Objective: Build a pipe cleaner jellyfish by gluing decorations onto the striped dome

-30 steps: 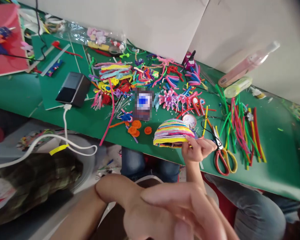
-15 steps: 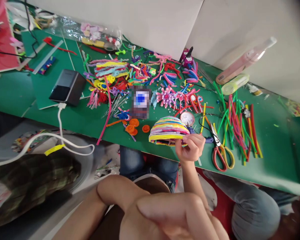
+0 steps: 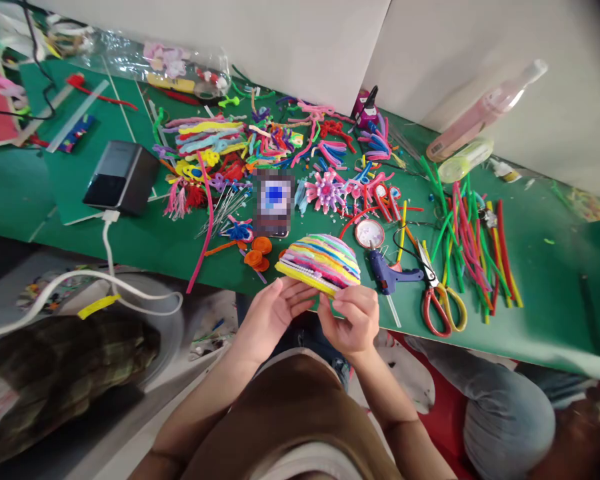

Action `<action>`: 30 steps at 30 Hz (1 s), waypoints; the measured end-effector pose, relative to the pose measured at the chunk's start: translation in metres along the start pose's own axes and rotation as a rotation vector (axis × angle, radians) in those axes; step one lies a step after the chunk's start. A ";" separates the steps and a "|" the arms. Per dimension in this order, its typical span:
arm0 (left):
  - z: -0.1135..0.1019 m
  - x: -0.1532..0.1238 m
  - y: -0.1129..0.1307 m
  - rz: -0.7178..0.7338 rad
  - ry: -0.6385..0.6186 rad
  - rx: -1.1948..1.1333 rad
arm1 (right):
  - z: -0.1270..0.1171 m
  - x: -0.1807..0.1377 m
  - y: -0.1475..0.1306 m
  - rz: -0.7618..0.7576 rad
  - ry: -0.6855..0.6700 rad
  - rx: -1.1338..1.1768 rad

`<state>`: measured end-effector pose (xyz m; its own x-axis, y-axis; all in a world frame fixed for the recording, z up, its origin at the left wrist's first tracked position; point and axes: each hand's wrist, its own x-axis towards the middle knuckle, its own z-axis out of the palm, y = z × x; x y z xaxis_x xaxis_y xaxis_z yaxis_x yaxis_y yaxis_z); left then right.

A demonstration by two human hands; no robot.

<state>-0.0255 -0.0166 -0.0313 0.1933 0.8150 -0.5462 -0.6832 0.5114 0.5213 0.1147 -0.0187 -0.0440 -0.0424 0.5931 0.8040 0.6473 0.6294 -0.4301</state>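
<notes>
A half-round pipe-cleaner piece (image 3: 325, 257), striped in pastel colours with a yellow rim and a row of white beads, is held over the table's front edge. My right hand (image 3: 353, 319) pinches its lower right rim between thumb and fingers. Palm up, my left hand (image 3: 276, 313) has its fingers stretched towards the underside of the rim; whether the fingertips touch it is unclear. Just right of the piece lies a blue glue gun (image 3: 393, 272) with a clear glue stick in it. Beyond the gun are scissors (image 3: 440, 300) with red and yellow handles.
Loose pipe cleaners (image 3: 473, 247) lie to the right. A phone (image 3: 273, 203), orange discs (image 3: 256, 253), a pink flower (image 3: 326, 191) and a small round dish (image 3: 369, 233) surround the work. A black box (image 3: 121, 177) with a white cable stands left; a pink bottle (image 3: 485, 110) leans right.
My left hand has come from low in front of my body up beside the striped piece. My right hand has brought the piece left and tilted it, uncovering the glue gun.
</notes>
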 end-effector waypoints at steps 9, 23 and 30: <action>0.022 -0.007 0.001 -0.078 -0.041 -0.015 | -0.024 0.014 0.000 -0.115 -0.158 -0.248; 0.021 0.004 -0.006 -0.024 -0.002 -0.065 | -0.012 0.015 0.017 -0.100 -0.138 -0.203; 0.023 0.003 -0.010 0.032 0.006 -0.031 | -0.007 0.012 0.015 -0.144 -0.093 -0.238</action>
<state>-0.0013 -0.0128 -0.0233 0.1670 0.8290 -0.5337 -0.7102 0.4766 0.5181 0.1293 -0.0055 -0.0376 -0.2089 0.5565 0.8041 0.7892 0.5815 -0.1974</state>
